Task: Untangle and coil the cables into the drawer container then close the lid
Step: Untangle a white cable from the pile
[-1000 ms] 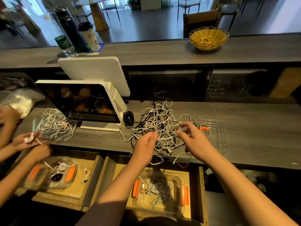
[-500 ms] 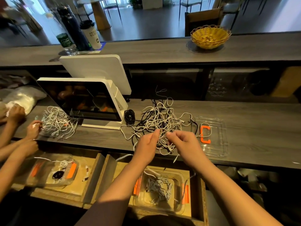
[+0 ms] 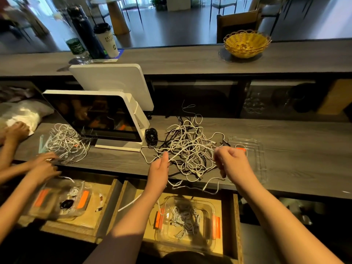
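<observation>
A tangle of white and black cables [image 3: 190,147] lies on the dark counter in front of me. At the tangle's near left, my left hand [image 3: 159,171] pinches a white cable that runs up into the pile. My right hand [image 3: 231,164] is curled round cable strands at the tangle's right edge. Below the counter, an open wooden drawer holds a clear container [image 3: 187,222] with orange clips and coiled white cables inside. Its clear lid [image 3: 253,155] with an orange clip lies on the counter, right of the tangle.
A white point-of-sale screen [image 3: 95,119] stands left of the tangle, a small black cable coil [image 3: 151,137] beside its base. At far left another person's hands [image 3: 42,166] work a second cable pile [image 3: 65,142] above a second drawer container [image 3: 62,201]. A yellow basket [image 3: 246,43] sits on the upper ledge.
My hands have drawn apart, the left staying near the tangle's near left, the right moving right and closing into a fist on strands. The other person's hands moved down toward their drawer.
</observation>
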`<action>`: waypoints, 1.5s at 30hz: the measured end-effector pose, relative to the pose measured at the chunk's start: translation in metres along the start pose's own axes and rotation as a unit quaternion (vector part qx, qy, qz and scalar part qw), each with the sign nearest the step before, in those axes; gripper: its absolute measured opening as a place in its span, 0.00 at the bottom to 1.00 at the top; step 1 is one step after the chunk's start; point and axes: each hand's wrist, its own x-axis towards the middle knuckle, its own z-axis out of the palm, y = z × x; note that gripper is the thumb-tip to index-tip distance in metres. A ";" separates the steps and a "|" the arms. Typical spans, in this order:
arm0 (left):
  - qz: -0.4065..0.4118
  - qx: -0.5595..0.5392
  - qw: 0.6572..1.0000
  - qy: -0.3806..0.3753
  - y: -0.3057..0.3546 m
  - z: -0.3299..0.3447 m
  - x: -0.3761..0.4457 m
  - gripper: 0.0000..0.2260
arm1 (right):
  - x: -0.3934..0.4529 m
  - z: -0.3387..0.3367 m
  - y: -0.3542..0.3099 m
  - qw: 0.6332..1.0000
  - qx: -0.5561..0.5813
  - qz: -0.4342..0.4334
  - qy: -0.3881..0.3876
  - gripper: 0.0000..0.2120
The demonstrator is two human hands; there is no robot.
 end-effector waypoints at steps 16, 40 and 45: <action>0.122 0.050 0.984 -0.119 0.035 0.027 -0.017 0.22 | -0.006 0.027 0.009 0.988 -0.105 -0.017 -0.113 0.08; 0.073 0.125 0.968 -0.205 0.008 0.020 -0.019 0.14 | 0.002 0.010 0.036 0.980 -0.172 0.026 -0.100 0.16; 0.071 0.065 0.973 -0.209 0.008 0.030 -0.028 0.16 | -0.002 0.020 0.032 0.979 -0.174 -0.043 -0.099 0.02</action>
